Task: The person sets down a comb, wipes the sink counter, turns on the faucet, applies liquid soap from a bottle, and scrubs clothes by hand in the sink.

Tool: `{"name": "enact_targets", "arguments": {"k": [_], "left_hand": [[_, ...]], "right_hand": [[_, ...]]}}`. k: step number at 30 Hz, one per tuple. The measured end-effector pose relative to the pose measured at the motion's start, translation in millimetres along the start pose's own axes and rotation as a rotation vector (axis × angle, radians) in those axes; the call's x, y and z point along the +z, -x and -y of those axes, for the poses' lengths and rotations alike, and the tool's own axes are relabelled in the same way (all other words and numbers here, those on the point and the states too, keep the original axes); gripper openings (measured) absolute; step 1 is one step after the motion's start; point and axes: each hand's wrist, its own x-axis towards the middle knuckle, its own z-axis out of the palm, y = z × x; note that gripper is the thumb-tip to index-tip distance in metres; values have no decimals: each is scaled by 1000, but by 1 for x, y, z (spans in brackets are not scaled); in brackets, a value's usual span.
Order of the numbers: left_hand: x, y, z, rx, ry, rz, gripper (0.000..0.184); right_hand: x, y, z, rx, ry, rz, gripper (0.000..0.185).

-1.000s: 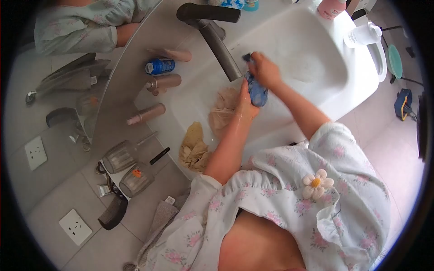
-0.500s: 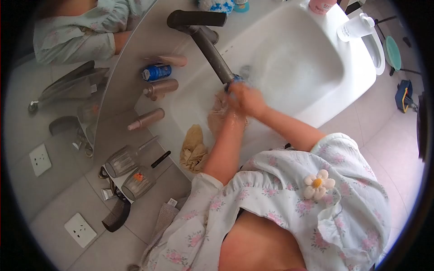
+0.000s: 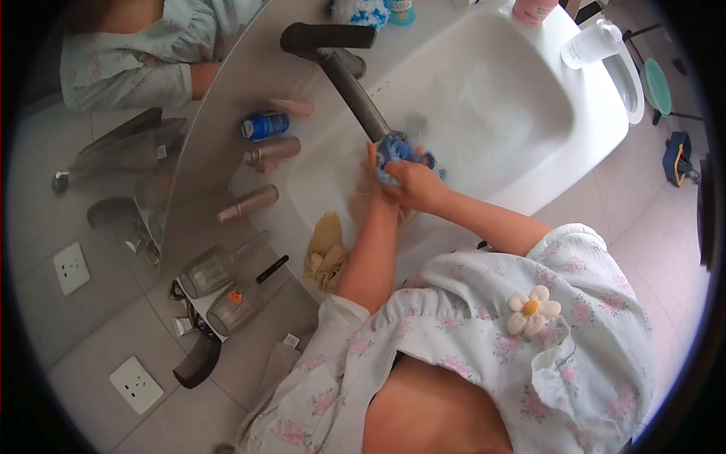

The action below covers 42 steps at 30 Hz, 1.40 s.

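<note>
A bunched blue cloth (image 3: 392, 151) is held under the dark faucet (image 3: 361, 100), over the white sink (image 3: 522, 170). My right hand (image 3: 417, 185) is closed round its near side. My left hand (image 3: 378, 178) holds the cloth from the left, partly hidden behind the cloth and my right hand. Below my hands lies a pale beige cloth (image 3: 361, 208), mostly covered by my left forearm. A yellowish cloth (image 3: 325, 253) rests crumpled on the sink's left ledge, beside my left forearm.
Along the left stand a blue can (image 3: 265, 125), pink bottles (image 3: 249, 203) and two glasses (image 3: 233, 309), with a black comb (image 3: 198, 363) nearby. A white bottle (image 3: 591, 45) and a pink bottle (image 3: 534, 10) stand on the sink's far right edge. A mirror is at the left.
Both hands have come together under the faucet. My right hand, apart at the upper right a second ago, has moved down and left onto the blue cloth, which has shifted left.
</note>
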Motion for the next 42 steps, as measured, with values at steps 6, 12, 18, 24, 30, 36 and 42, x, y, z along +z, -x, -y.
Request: {"name": "enact_targets", "arguments": {"k": [6,12,18,24,30,36,42], "left_hand": [[49,-17,12,-187,-10,-426,54],[-47,-11,34,-382,1015,451,77],[-3,-4,10,-162,240,-19,81],[22,-9,18,-137,-91,-195,84],[-23,-15,28,-135,27,233,86],[25,8,5,-138,56,-360,79],[11,-15,30,-64,-233,-131,76]], "right_hand": [[-26,-45,-55,253,137,-202,31],[-61,-46,-104,212,477,-563,31],[10,-10,-15,104,52,-77,31],[-13,-33,-42,196,231,-100,32],[-59,-50,-92,248,401,-400,61],[9,-9,-8,220,1,62,34],[-8,-36,-42,75,218,-282,27]]}}
